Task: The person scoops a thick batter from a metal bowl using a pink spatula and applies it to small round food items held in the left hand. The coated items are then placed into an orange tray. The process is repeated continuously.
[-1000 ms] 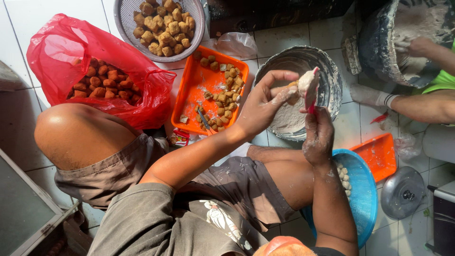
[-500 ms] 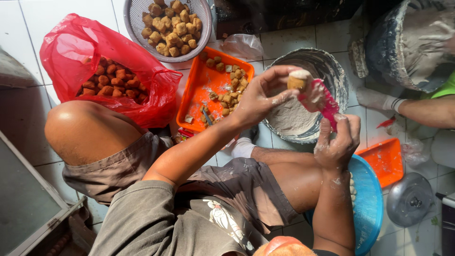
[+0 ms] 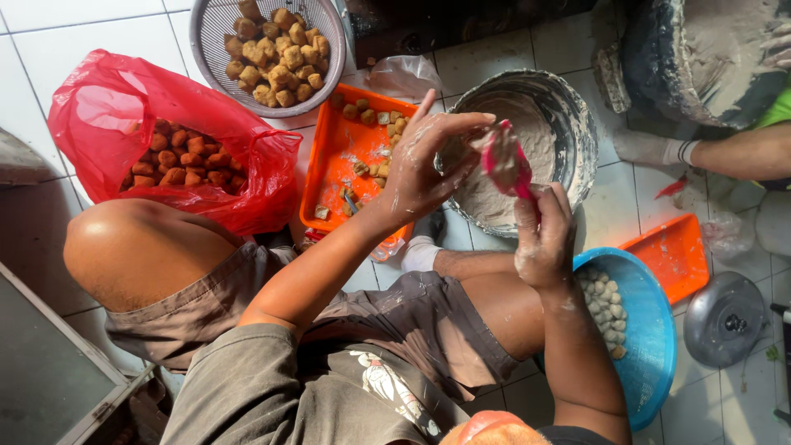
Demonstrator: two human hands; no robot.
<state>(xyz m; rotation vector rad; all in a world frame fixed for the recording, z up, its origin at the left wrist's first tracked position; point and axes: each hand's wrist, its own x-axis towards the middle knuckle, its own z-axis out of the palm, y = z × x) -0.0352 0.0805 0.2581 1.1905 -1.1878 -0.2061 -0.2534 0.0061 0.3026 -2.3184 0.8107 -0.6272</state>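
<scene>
Left hand (image 3: 424, 169): fingers spread, cupping what appears to be a tofu puff. Right hand (image 3: 540, 235) pinches a pink spatula (image 3: 503, 161) above the paste bowl (image 3: 577, 124). Filled pieces occupy the blue basin (image 3: 651, 330) at 4 o'clock; unfilled puffs remain in the orange tray (image 3: 329, 177).

There is only the one view, from a camera on the seated person's head, looking almost straight down over their own lap and forearms to the white tiled floor (image 3: 49, 49). It sits close: the left hand (image 3: 424, 165) and right hand (image 3: 540, 239) fill the middle. A metal bowl (image 3: 577, 115) lies beyond them, and another person's arm (image 3: 741, 152) cuts in at the right edge.
</scene>
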